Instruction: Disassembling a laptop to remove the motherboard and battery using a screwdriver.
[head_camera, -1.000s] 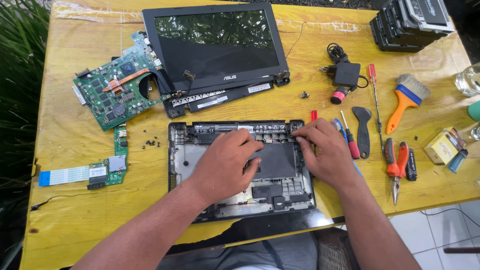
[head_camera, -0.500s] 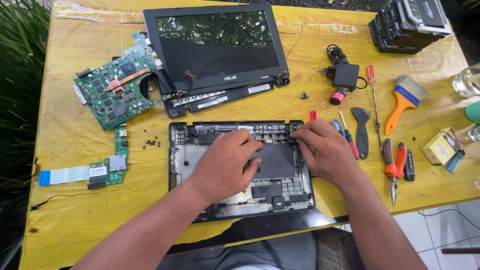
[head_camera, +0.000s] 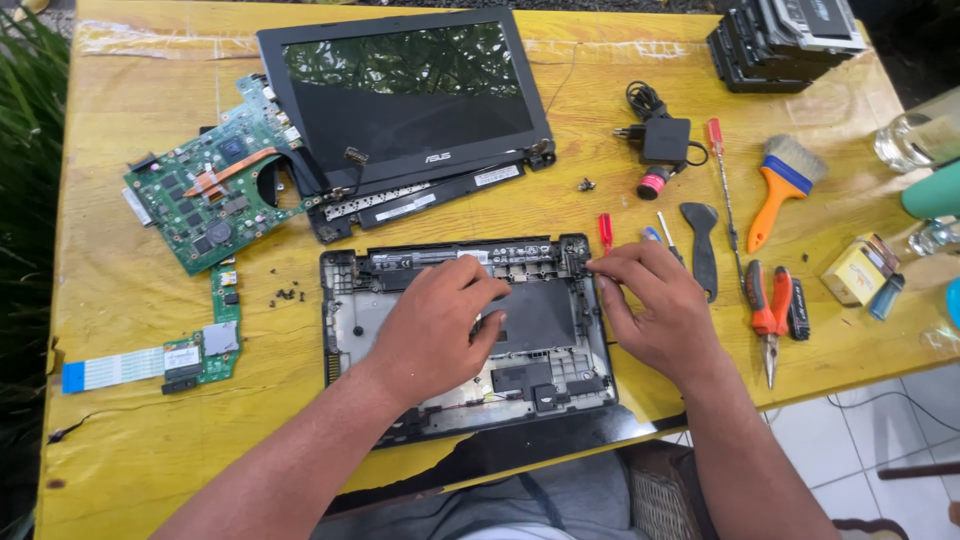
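A stripped black laptop base shell (head_camera: 350, 300) lies open in front of me on the yellow wooden table (head_camera: 130, 440). My left hand (head_camera: 435, 325) rests flat inside it, fingers spread over the dark plate in the middle. My right hand (head_camera: 655, 305) sits on the shell's right edge, with its fingertips pinching at the upper right corner. What the fingertips hold is too small to tell. Behind the shell lies the detached laptop screen (head_camera: 405, 95) with its hinge strip.
A green motherboard (head_camera: 215, 195) and a small green board with a blue-tipped ribbon (head_camera: 195, 350) lie at left, loose screws (head_camera: 285, 295) between. To the right are screwdrivers (head_camera: 722, 170), a black pry tool (head_camera: 702, 245), orange pliers (head_camera: 768, 310), an orange brush (head_camera: 780, 185), a charger (head_camera: 665, 140), and stacked drives (head_camera: 790, 35).
My right hand has slid from the shell's top edge out to its upper right corner. My left hand has stayed on the middle of the shell.
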